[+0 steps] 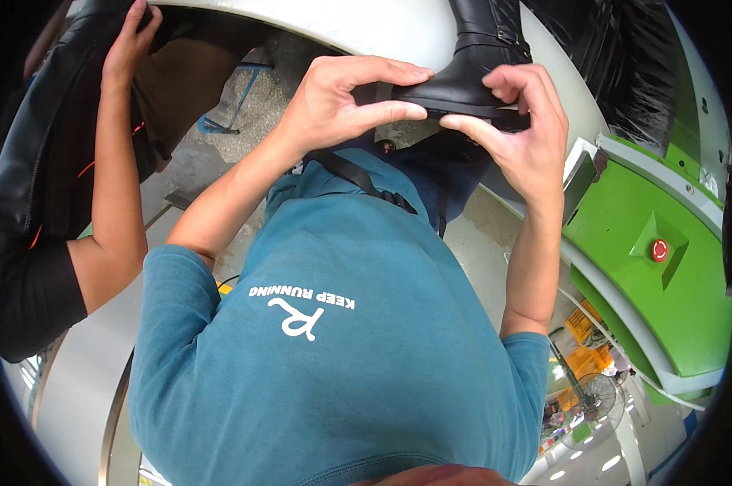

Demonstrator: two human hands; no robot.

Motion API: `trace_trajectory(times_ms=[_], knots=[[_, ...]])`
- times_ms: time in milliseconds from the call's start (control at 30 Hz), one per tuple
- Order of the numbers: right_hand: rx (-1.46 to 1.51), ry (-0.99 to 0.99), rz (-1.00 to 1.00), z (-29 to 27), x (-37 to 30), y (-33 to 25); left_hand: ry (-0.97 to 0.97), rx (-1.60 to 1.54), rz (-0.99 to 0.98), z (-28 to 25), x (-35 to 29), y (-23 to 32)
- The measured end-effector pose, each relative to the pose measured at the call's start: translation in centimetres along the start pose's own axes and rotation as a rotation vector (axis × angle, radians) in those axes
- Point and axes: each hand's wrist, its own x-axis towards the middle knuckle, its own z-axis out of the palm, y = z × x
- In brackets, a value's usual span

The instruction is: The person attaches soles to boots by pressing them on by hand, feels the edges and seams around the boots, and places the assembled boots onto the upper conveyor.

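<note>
A black ankle-strapped boot [471, 69] lies at the top centre against a pale work surface, its toe pointing left and its buckled strap around the ankle. My left hand [333, 101] pinches the toe end, index finger along the upper and thumb by the sole edge. Around the heel half curls my right hand [532, 121], its thumb under the sole edge and its bent fingers against the boot's side. Part of the sole and heel is hidden behind the right hand.
A co-worker's bare arm [116, 162] reaches up at the left beside a long black leather-like piece [38, 121]. The white curved table [349, 24] runs across the top. To the right stands a green machine [625, 235] with a red button [659, 249]. Black plastic sheeting [637, 81] hangs at upper right.
</note>
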Motion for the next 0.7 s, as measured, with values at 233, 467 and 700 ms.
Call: trace_trajectory(times_ms=[233,467,700], knots=[[-0.164,0.057,-0.215,-0.7,-2.4,2.2,0.079,0.412,0.373,2.8,3.9,2.1],[-0.052,-0.056,-0.192,-0.9,-1.8,2.5,0.084,0.429,0.416,4.0,4.6,0.7],[0.096,-0.158,-0.085,-1.8,0.1,2.8,0.068,0.395,0.409,4.1,5.0,0.7]])
